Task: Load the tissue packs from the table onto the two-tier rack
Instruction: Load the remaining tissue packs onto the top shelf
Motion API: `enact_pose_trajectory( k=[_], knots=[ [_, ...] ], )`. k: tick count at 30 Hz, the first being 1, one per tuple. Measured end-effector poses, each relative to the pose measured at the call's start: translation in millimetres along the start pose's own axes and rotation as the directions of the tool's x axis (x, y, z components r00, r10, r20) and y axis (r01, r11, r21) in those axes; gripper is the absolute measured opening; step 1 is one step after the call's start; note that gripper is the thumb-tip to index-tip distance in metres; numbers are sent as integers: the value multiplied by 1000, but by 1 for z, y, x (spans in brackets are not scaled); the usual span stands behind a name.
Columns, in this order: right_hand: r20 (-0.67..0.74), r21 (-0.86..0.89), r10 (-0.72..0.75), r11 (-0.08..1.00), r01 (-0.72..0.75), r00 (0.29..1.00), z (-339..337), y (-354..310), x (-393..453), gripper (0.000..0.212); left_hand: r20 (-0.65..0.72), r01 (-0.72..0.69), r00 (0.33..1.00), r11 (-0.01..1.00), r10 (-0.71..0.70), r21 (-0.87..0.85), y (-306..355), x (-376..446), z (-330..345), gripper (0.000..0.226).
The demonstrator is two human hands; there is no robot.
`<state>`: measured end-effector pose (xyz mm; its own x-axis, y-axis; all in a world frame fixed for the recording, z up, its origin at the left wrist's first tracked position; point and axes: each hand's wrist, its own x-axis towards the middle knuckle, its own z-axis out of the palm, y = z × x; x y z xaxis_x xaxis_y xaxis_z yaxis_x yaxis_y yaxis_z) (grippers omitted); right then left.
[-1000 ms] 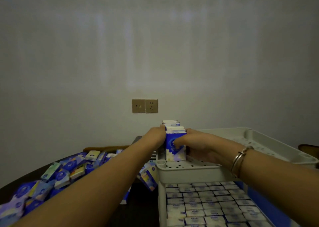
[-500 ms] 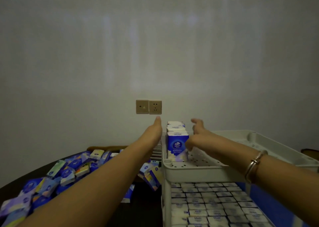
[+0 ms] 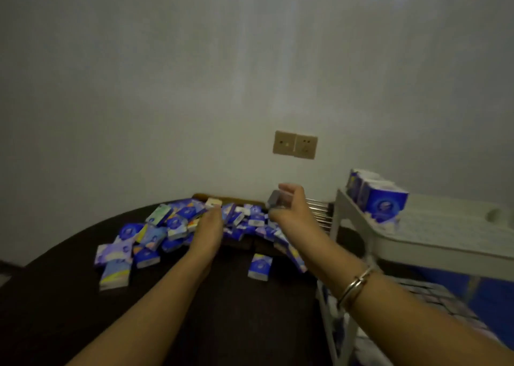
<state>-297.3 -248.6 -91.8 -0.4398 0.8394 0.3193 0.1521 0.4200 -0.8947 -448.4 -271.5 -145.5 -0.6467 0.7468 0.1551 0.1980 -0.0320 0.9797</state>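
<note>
The tissue packs [image 3: 172, 226] lie in a big loose pile on the dark table [image 3: 55, 296], in the middle left of the frame. Most are blue, and a few are green or pale. One lone pack [image 3: 260, 266] lies by itself, a bit nearer than the pile.

The left hand [image 3: 210, 221] reaches into the pile and touches the packs. Its fingers are tucked in among them, so I cannot tell if they grip one. The right hand [image 3: 289, 208] is just above the pile's right end. Its thumb and fingers seem to pinch a small grey pack [image 3: 274, 198] (it is blurry, so this is a guess).

The white two-tier rack [image 3: 417, 243] stands at the right edge of the frame, beside the table. On its top tier a short row of blue packs [image 3: 375, 196] stands upright at the back left corner. I can count about three, but more may hide behind. The rest of that tier looks bare. The lower tier [image 3: 434, 296] shows packs in rows, but it is too dim and blurry to count.

So I think the bottom is mostly done and the top has just begun. The pile has dozens of packs left, too many and too jumbled to count. There are two hands, one rack and one table.

On the wall above is a tan socket plate [image 3: 295, 144]. The right wrist wears a bangle [image 3: 354, 287].
</note>
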Motion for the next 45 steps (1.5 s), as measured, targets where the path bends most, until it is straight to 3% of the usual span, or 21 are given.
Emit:
enact_pose_trajectory(
  k=[2,6,10,14,16,18,21,24,27,31,32,34,36,38,42,45],
  knots=[
    [-41,-76,137,987,-139,990,26,56,8,47,-5,64,998,997,-64,52,-35,-3,-6,42],
    [-142,-107,419,894,-435,897,48,145,24,35,37,129,991,990,-132,60,-84,3,-10,45],
    [-170,-461,402,775,-433,900,61,180,40,55,46,133,989,986,-138,99,-127,11,-7,43],
    [-149,-558,417,713,-424,897,78,189,59,80,27,13,1000,1000,-13,24,-152,17,-8,36],
    [-145,-639,384,667,-383,912,87,192,64,76,1,76,997,990,-76,-117,-155,30,-16,34],
    [-118,-600,325,729,-328,938,98,191,65,69,18,181,983,944,-183,-277,-156,41,-25,29],
    [8,-205,226,954,-220,974,123,180,63,64,98,365,925,792,-366,-490,-150,51,-40,34],
    [177,46,73,996,-83,982,158,162,59,57,200,439,896,721,-396,-537,-144,57,-63,30],
    [309,115,-79,992,45,948,187,148,59,43,183,373,928,776,-325,-509,-140,58,-86,30],
    [357,215,-198,968,126,913,216,136,62,29,-183,177,958,958,-220,-226,-141,58,-117,29],
    [335,182,-203,972,148,920,223,135,64,31,-275,146,944,979,-180,-140,-141,58,-125,29],
    [345,-69,-262,950,303,901,239,137,74,45,-412,126,902,991,-129,-33,-142,58,-138,24],
    [512,-328,-282,809,488,811,255,138,85,65,-476,163,864,986,-163,-42,-142,59,-148,19],
    [633,-475,-200,662,579,748,269,137,96,75,-498,228,835,971,-235,-74,-143,62,-154,19],
    [683,-604,-82,495,625,726,285,144,108,71,-513,295,810,954,-283,-61,-151,65,-160,33],
    [638,-623,-140,484,614,757,286,152,101,61,-523,303,805,952,-282,-48,-154,65,-160,36]
  ],
)
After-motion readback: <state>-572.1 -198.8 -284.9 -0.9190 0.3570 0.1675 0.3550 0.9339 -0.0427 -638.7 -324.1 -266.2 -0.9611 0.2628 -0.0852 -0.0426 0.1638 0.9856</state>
